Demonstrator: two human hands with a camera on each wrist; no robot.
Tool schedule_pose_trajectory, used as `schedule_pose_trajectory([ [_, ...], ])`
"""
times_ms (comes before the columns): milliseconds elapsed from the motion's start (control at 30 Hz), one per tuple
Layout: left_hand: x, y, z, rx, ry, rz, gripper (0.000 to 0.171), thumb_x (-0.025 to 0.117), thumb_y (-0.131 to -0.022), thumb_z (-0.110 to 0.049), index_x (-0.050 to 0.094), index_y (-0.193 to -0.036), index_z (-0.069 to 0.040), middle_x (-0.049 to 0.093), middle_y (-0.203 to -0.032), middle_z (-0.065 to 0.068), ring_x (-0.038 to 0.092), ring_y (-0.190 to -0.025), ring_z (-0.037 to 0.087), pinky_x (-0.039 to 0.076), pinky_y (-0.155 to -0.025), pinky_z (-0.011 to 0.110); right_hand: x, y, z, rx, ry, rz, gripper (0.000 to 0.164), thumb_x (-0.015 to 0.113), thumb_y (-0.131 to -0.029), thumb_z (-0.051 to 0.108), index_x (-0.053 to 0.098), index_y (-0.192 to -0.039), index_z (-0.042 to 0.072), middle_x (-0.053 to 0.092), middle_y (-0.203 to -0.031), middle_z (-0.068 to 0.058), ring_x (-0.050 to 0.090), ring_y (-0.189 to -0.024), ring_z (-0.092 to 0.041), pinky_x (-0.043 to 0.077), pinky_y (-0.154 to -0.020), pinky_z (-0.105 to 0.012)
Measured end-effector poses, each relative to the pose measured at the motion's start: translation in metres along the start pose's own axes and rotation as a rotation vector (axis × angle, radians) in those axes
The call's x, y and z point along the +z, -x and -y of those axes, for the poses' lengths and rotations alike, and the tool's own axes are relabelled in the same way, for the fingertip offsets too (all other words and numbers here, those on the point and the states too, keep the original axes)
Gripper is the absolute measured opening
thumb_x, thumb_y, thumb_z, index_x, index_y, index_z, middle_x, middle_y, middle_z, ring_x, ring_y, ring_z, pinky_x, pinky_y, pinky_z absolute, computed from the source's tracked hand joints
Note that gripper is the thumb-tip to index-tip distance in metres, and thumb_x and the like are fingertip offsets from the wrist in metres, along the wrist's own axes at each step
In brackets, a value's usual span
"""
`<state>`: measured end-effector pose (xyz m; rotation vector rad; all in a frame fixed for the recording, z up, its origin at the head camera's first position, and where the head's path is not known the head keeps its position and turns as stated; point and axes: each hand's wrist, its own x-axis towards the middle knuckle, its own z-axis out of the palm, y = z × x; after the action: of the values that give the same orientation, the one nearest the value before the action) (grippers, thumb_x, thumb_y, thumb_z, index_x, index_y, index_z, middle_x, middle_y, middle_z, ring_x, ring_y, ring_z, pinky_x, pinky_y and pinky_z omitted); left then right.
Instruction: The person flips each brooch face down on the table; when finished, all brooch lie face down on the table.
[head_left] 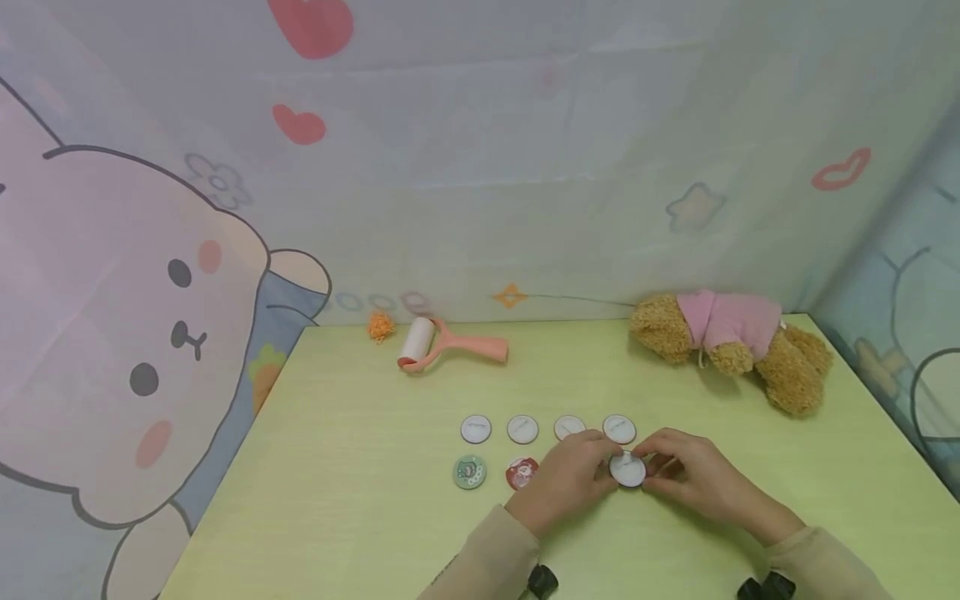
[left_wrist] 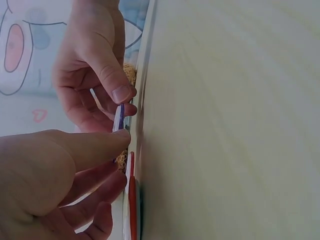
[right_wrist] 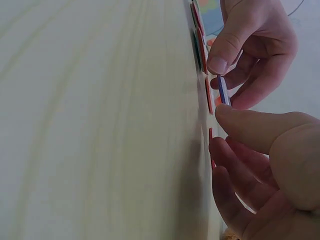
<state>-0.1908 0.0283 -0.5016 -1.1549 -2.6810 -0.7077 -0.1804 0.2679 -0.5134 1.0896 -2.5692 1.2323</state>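
Note:
A round pin badge (head_left: 627, 469), white back and pin facing up, is pinched between both hands over the table. My left hand (head_left: 566, 477) holds its left edge with thumb and fingers, and my right hand (head_left: 697, 477) grips the right edge. Both wrist views show the badge (left_wrist: 119, 118) edge-on, tilted off the tabletop. Behind the hands, white-backed badges (head_left: 476, 429) lie in a row, one partly covered by my left hand. A green badge (head_left: 469, 472) lies face up to the left, beside a red badge (head_left: 521, 472) that the left hand partly hides.
On the yellow-green table (head_left: 337, 517), an orange-handled lint roller (head_left: 468, 343) and a small orange tuft (head_left: 381, 327) lie at the back left. A brown plush toy in a pink top (head_left: 738, 325) lies at the back right. A printed cloth (head_left: 480, 167) hangs behind.

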Motion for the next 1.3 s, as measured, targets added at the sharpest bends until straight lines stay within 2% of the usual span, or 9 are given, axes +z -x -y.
schedule_pose_trajectory([
  [167,0.0021,-0.0008,-0.0001,-0.020,-0.053,0.037,0.022,0.087,-0.087,-0.021,0.079,-0.106,-0.015,0.074,-0.100,-0.006,0.062,-0.090,0.003,0.049,-0.081,0.012,-0.0009,0.0006,-0.0008,0.012,0.011,0.015,0.032,0.085,-0.087,0.005,0.073,-0.115,0.013,0.074,-0.104,0.002,0.071,-0.085,-0.012,0.061,-0.068,-0.030],
  [367,0.0035,-0.0039,-0.0002,-0.029,-0.071,0.056,0.017,0.087,-0.086,-0.022,0.078,-0.099,-0.018,0.071,-0.086,-0.010,0.057,-0.076,0.002,0.043,-0.067,0.013,-0.0007,-0.0004,-0.0001,0.025,0.020,0.042,0.030,0.084,-0.088,0.005,0.073,-0.115,0.011,0.073,-0.102,0.002,0.068,-0.084,-0.010,0.059,-0.067,-0.029],
  [500,0.0029,-0.0060,-0.0010,-0.056,-0.089,0.074,0.020,0.088,-0.084,-0.024,0.077,-0.100,-0.021,0.070,-0.084,-0.013,0.054,-0.072,0.000,0.040,-0.063,0.013,-0.0001,-0.0004,-0.0011,0.040,0.034,0.053,0.030,0.085,-0.087,0.006,0.073,-0.114,0.012,0.073,-0.101,0.003,0.065,-0.083,-0.008,0.056,-0.065,-0.027],
  [933,-0.0013,-0.0060,-0.0043,-0.151,-0.091,0.115,0.038,0.092,-0.082,-0.027,0.077,-0.116,-0.020,0.076,-0.101,-0.013,0.066,-0.087,0.003,0.050,-0.074,0.017,0.0019,0.0004,-0.0025,0.027,0.074,0.041,0.032,0.088,-0.083,0.005,0.073,-0.111,0.011,0.071,-0.098,0.004,0.062,-0.081,-0.007,0.054,-0.064,-0.025],
  [1300,0.0014,-0.0082,-0.0030,-0.144,-0.118,0.112,0.034,0.091,-0.083,-0.028,0.077,-0.113,-0.022,0.075,-0.097,-0.014,0.064,-0.083,0.002,0.049,-0.071,0.016,0.0029,-0.0015,-0.0028,0.057,0.074,0.057,0.031,0.087,-0.084,0.004,0.073,-0.111,0.012,0.069,-0.096,0.005,0.062,-0.080,-0.006,0.055,-0.064,-0.026],
])
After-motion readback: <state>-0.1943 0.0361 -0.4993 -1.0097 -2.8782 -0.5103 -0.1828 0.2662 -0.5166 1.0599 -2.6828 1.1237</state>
